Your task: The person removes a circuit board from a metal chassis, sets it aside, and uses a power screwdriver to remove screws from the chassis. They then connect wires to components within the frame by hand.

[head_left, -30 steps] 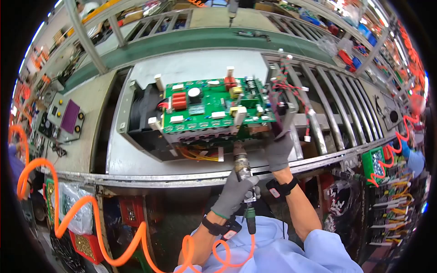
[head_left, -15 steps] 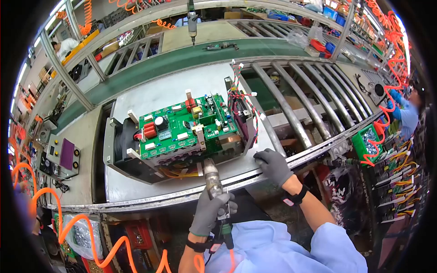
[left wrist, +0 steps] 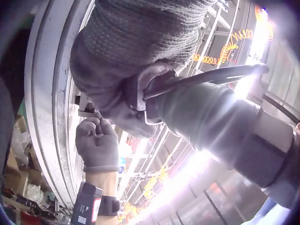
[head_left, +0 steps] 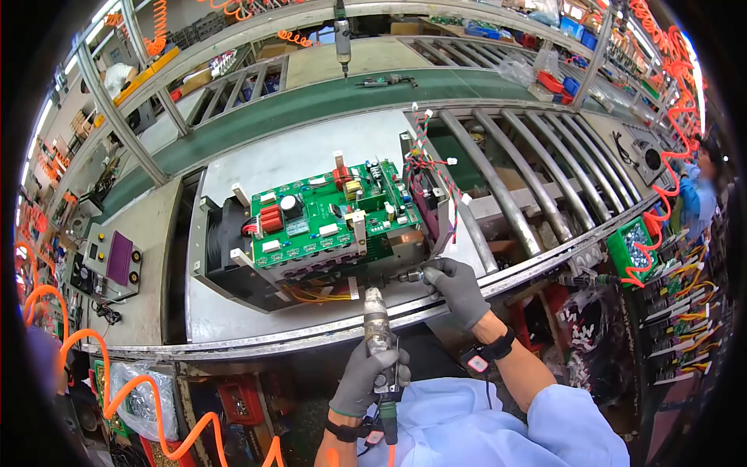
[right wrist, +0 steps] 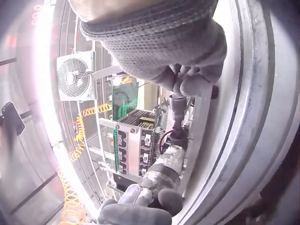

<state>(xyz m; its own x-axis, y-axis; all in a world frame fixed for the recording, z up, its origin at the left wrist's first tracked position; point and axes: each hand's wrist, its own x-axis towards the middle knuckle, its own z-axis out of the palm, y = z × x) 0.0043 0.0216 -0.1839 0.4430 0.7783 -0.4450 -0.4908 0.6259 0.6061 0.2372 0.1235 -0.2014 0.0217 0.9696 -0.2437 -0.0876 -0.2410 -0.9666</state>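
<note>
My gloved left hand [head_left: 359, 379] grips a pneumatic driver [head_left: 377, 319], its nose toward the chassis. My gloved right hand [head_left: 461, 292] pinches a dark metal socket bit [head_left: 408, 275] in front of the chassis. Seen from the right wrist, the socket bit [right wrist: 178, 110] points toward the nose of the driver [right wrist: 161, 173]. Behind both hands stands the black metal chassis [head_left: 233, 265] with a green circuit board [head_left: 319, 206] on top, white standoffs and a fan at its left end. Yellow wires [head_left: 311, 296] hang out below the board.
The chassis sits on a pale metal plate [head_left: 233, 323], with rollers [head_left: 513, 187] to the right. An orange coiled hose [head_left: 210, 428] runs across the lower left. Red-and-black wires [head_left: 436, 167] rise at the chassis's right end. A green bin of screws [head_left: 632, 245] stands at right.
The right hand left the chassis's right end, came down to the plate beside it, and now holds a socket bit. The driver has drawn back from beneath the board toward the body.
</note>
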